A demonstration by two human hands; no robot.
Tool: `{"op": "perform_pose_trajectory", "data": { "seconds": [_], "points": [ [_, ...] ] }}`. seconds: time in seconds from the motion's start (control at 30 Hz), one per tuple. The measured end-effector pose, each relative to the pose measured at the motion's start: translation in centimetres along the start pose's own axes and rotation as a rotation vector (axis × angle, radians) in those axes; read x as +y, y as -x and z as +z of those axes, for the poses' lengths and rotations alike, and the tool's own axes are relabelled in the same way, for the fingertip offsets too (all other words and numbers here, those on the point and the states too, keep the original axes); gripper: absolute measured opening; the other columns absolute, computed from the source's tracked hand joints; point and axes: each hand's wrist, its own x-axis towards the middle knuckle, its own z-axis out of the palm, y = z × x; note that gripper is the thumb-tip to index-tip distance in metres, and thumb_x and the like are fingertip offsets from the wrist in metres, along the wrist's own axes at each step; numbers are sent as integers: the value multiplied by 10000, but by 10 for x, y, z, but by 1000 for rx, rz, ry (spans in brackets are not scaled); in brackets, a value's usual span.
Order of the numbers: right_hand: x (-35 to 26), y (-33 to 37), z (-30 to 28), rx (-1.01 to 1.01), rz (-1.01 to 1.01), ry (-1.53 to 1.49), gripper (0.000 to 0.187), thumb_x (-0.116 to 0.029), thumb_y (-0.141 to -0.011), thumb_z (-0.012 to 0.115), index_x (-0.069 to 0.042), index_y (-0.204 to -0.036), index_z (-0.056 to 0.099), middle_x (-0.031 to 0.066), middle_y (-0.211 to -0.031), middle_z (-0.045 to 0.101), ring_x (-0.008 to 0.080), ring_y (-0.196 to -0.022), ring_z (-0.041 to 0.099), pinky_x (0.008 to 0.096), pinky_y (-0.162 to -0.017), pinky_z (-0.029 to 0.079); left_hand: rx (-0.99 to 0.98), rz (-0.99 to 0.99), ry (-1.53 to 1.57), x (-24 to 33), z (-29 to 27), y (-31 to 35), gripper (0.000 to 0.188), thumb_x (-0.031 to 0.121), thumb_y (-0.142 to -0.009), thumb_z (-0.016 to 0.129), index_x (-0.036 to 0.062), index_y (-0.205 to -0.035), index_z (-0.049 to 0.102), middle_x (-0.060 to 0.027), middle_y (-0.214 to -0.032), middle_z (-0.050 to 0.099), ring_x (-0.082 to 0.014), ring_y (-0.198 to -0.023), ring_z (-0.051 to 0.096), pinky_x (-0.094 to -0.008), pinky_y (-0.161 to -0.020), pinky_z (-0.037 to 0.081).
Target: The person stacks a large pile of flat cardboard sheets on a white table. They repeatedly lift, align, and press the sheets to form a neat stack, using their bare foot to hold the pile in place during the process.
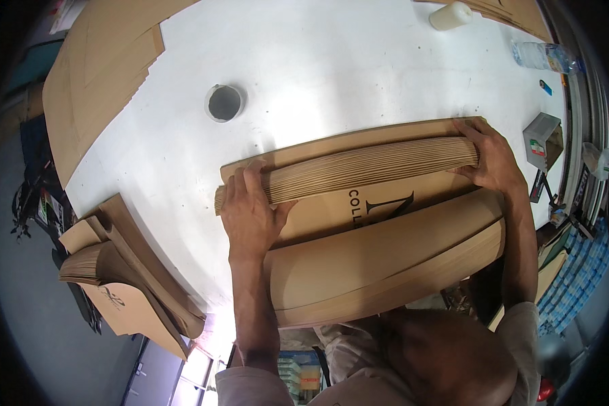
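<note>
Gripping the cardboard bundle (369, 164) by its two ends, the hands frame it over the near part of the white table (183, 145), right in front of the person's body. The left hand (247, 213) curls its fingers over the layered edges at the left end, its thumb lying against the printed panel (314, 213); the right hand (495, 162) spans the edges at the other end, fingers at the far corner and thumb on the nearer side. Between them the many thin brown layers stand packed in a slight arch, and a broad curved sheet (379, 254) bellies out toward the person. Judging by the number of layers, the bundle is probably fairly weighty as a whole, though each sheet alone should be light. The board looks stiff along its folds yet springy across the bowed panels, so it likely pushes back when squeezed. Its dry, matt face seems unlikely to be very slippery, but inner layers could slide past one another, and corners could crease under hard pressure. Both ends, where the hands are, look the soundest hold, with fingers and thumbs pinching the whole thickness evenly.
</note>
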Motion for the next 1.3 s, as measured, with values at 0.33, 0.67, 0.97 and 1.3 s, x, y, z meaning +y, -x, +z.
{"op": "perform_pose_trajectory", "data": {
  "seconds": [0.33, 0.67, 0.97, 1.3],
  "points": [
    [-3, 8, -11, -12, 28, 8, 743, -259, -679, 1000, -70, -1314, 662, 162, -1263, 658, 416, -1216, 637, 507, -1060, 527, 33, 208, -134, -8, -4, -6, 639, 406, -693, 961, 73, -1150, 663, -109, -1167, 721, -366, -1124, 680, -550, -985, 516],
    [6, 1, -1, -50, -16, -7, 870, -213, -653, 980, -110, -1431, 604, 184, -1356, 647, 440, -1266, 639, 513, -1088, 540, -68, 63, -145, 1, -6, -4, 644, 377, -692, 976, 125, -1209, 686, -79, -1177, 725, -301, -1125, 686, -484, -933, 524],
    [-1, -1, -6, -89, 18, -16, 866, -244, -711, 975, -150, -1493, 616, 180, -1384, 629, 420, -1297, 618, 515, -1104, 521, 29, 132, -125, -1, -5, -7, 548, 277, -652, 987, 97, -1096, 722, -75, -1208, 724, -340, -1135, 679, -497, -940, 543],
    [-5, 4, -11, -52, 18, -60, 787, -208, -692, 988, -83, -1385, 636, 177, -1373, 657, 418, -1281, 632, 488, -1093, 527, -70, 55, -54, 0, -6, -6, 537, 314, -683, 976, 98, -1090, 700, -90, -1157, 727, -331, -1113, 684, -502, -932, 550]
  ]
}}
